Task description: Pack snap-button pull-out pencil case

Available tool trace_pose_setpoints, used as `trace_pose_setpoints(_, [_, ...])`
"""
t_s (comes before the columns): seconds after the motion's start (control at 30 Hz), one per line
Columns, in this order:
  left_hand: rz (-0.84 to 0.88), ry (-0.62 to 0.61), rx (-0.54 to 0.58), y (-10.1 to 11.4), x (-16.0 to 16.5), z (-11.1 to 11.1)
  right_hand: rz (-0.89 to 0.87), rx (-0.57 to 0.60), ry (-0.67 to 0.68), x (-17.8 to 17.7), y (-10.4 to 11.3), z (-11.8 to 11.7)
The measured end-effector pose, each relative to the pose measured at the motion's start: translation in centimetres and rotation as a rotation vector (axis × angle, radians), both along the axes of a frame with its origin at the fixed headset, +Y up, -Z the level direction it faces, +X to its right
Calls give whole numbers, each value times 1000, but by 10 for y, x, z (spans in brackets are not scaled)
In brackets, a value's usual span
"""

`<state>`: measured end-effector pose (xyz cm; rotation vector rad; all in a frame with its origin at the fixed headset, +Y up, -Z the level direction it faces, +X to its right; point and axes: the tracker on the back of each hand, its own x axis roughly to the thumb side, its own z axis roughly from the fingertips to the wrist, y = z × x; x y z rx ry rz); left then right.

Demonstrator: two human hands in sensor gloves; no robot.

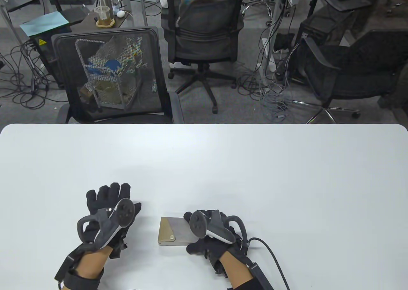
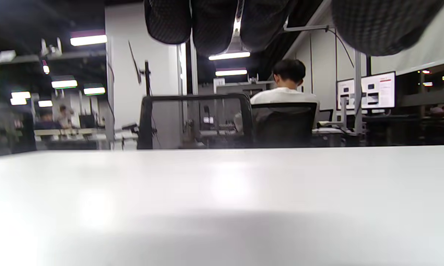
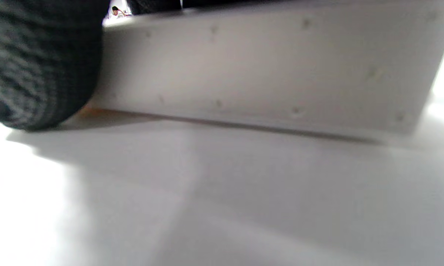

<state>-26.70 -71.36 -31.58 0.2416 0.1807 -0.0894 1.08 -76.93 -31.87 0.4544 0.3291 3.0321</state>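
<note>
The pencil case (image 1: 172, 231), a flat grey box with a beige left end and a small round snap button (image 1: 172, 237), lies on the white table (image 1: 223, 162) at the near middle. My right hand (image 1: 191, 232) grips its right end, thumb on the near edge and fingers over the far edge. In the right wrist view the case's grey side (image 3: 262, 70) fills the top, with my thumb (image 3: 40, 62) against it at the left. My left hand (image 1: 114, 197) is apart from the case on its left, fingers spread and holding nothing. Its fingers (image 2: 207, 22) hang over bare table in the left wrist view.
Beyond the table's far edge stand black mesh office chairs (image 1: 108, 76), a wire basket of clutter and floor cables. A cable (image 1: 271, 251) runs from my right wrist across the table to the near edge. A seated person (image 2: 284, 88) shows far behind.
</note>
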Motion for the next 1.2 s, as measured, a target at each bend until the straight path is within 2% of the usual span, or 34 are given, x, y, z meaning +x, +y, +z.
trace_pose_setpoints(0.1, [-25, 3, -45, -8, -10, 2, 0, -1, 1, 0, 0, 0])
trace_pose_setpoints(0.2, [36, -14, -45, -12, -17, 5, -2, -5, 2, 1, 0, 0])
trace_pose_setpoints(0.47, [84, -41, -50, -10, -16, 12, 1, -15, 2, 2, 0, 0])
trace_pose_setpoints(0.57, [84, -42, -65, -12, -17, 13, -20, -11, 6, 7, 6, -1])
trace_pose_setpoints(0.63, [92, -41, -69, -13, -18, 12, -82, -3, -6, 15, 18, -3])
trace_pose_setpoints(0.77, [95, -53, -52, -12, -17, 14, -164, 159, -76, 36, 54, -6])
trace_pose_setpoints(0.87, [93, -63, -38, -11, -14, 15, -161, 300, -150, 54, 81, -6])
trace_pose_setpoints(0.97, [84, -67, -39, -11, -13, 16, -113, 405, -198, 75, 93, -4])
trace_pose_setpoints(1.07, [81, -72, -35, -10, -12, 17, -89, 428, -221, 97, 90, -2])
trace_pose_setpoints(1.2, [70, -88, -37, -12, -8, 17, -126, 410, -261, 118, 57, 1])
